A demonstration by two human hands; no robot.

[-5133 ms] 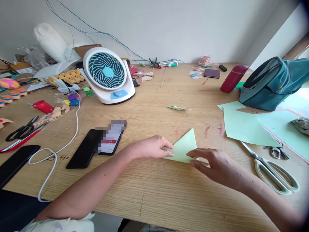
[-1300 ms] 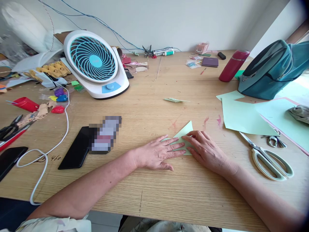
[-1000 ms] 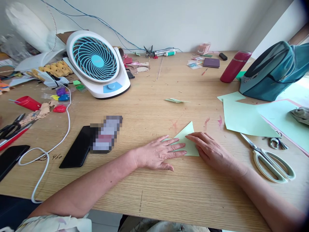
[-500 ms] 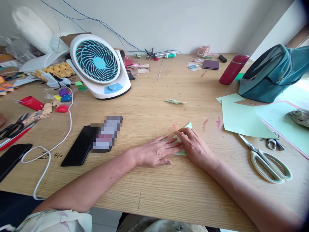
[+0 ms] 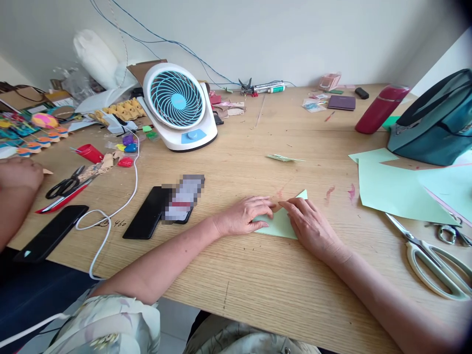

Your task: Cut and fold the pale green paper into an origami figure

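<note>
My left hand [image 5: 243, 216] lies flat, fingers spread, pinning the folded green paper [image 5: 280, 223] to the tabletop [image 5: 258, 285] at six o'clock from the fan [image 5: 179, 105]. My right hand [image 5: 313, 228] presses flat too; I judge firm, even pressure keeps edges aligned.

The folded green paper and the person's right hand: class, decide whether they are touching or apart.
Touching. The head view shows the right hand lying flat on the folded green paper, fingers overlapping its right edge, with no gap visible.
</note>
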